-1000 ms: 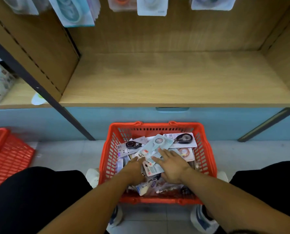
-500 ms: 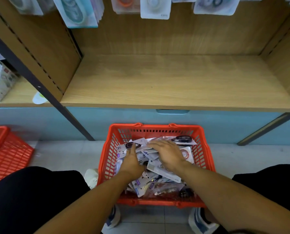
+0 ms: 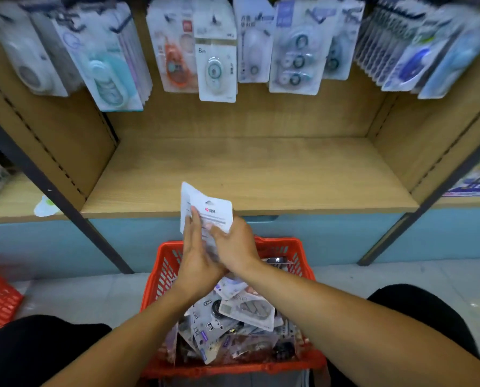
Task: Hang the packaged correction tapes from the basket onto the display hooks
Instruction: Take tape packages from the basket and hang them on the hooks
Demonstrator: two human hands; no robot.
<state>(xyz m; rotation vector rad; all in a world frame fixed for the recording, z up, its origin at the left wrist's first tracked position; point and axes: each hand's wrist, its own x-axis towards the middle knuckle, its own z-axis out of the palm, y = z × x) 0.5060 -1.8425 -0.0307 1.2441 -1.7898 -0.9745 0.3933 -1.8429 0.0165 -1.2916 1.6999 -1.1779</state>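
Holding a small stack of packaged correction tapes [image 3: 205, 210] upright between them, both hands sit just above the far rim of the orange basket [image 3: 303, 255], in the one head view there is. The left hand [image 3: 197, 261] has its fingers laid flat against the cards' near face, while the right hand [image 3: 233, 247] curls round their lower right edge and pinches them. More packets lie loose in the basket beneath the wrists; the display hooks [image 3: 213, 19] hang well above and beyond the hands, already crowded with stock. The risk I see: the cards look fanned, not squared, so one may slide from the light grip back into the basket. The hang holes may also miss a hook, since several cards must line up together.
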